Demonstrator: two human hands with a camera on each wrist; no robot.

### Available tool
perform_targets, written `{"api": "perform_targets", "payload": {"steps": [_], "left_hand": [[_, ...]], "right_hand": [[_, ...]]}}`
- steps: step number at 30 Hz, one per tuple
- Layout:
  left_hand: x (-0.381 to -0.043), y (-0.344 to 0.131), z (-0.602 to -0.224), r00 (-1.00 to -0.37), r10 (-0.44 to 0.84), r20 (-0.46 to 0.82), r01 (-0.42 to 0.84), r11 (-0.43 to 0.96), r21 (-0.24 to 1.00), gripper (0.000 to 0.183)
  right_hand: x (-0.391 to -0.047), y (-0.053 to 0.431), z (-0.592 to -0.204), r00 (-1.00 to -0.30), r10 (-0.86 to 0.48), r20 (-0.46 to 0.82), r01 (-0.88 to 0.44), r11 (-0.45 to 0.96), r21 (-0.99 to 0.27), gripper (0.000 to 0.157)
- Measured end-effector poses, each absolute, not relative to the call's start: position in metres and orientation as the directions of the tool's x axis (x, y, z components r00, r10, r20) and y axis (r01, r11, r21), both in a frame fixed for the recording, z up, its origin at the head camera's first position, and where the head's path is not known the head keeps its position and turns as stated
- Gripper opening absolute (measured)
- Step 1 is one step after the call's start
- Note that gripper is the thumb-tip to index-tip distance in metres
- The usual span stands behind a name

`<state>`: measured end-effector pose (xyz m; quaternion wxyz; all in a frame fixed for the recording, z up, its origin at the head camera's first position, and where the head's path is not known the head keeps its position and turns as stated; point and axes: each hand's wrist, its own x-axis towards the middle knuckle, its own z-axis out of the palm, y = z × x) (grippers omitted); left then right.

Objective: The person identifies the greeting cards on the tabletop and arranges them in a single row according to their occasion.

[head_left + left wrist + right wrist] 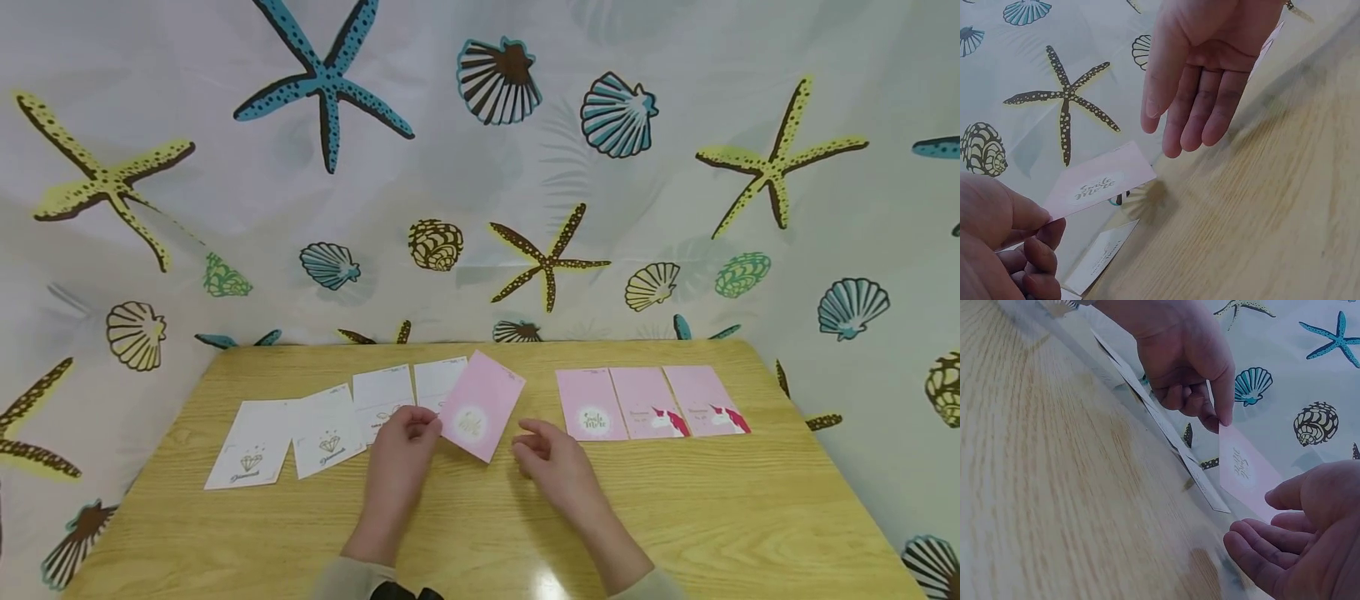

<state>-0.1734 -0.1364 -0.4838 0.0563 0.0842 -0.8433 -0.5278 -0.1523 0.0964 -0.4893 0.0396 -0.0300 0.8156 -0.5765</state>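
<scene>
My left hand [400, 442] pinches the lower left edge of a pink card [495, 387] between thumb and fingers. The card is tilted and raised above the table, and its pale round patch reads "Smile More" [1094, 187] in the left wrist view. To the right of the card, my right hand [551, 458] holds nothing, with fingers loosely extended. In the right wrist view that hand's thumb [1285, 492] overlaps the card's corner, while the head view shows a gap there. Behind the held card, a white card [435, 379] is partly hidden.
On the left of the wooden table [480, 533] lie white cards, including two with diamond prints [251, 450]. Three pink cards form a row at the right: a "Smile More" card [588, 400] and two unicorn cards [648, 400]. A shell-patterned cloth [420, 183] hangs behind.
</scene>
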Motion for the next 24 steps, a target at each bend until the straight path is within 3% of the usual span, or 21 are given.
{"api": "perform_targets", "payload": {"steps": [9, 17, 24], "left_hand": [[-0.175, -0.116, -0.482, -0.973, -0.230, -0.003, -0.086, 0.352, 0.932, 0.012], [-0.176, -0.103, -0.482, -0.975, -0.223, -0.019, -0.091, 0.319, 0.943, 0.010], [-0.174, -0.089, -0.482, -0.978, -0.210, 0.002, -0.084, 0.398, 0.913, 0.010]], "right_hand": [[-0.151, 0.096, -0.489, -0.996, -0.079, -0.029, 0.003, 0.314, -0.949, 0.051], [-0.155, 0.097, -0.490, -0.999, 0.037, 0.018, -0.006, 0.308, -0.951, 0.042], [-0.161, 0.103, -0.488, -0.990, 0.138, 0.024, 0.011, 0.247, -0.969, 0.033]]}}
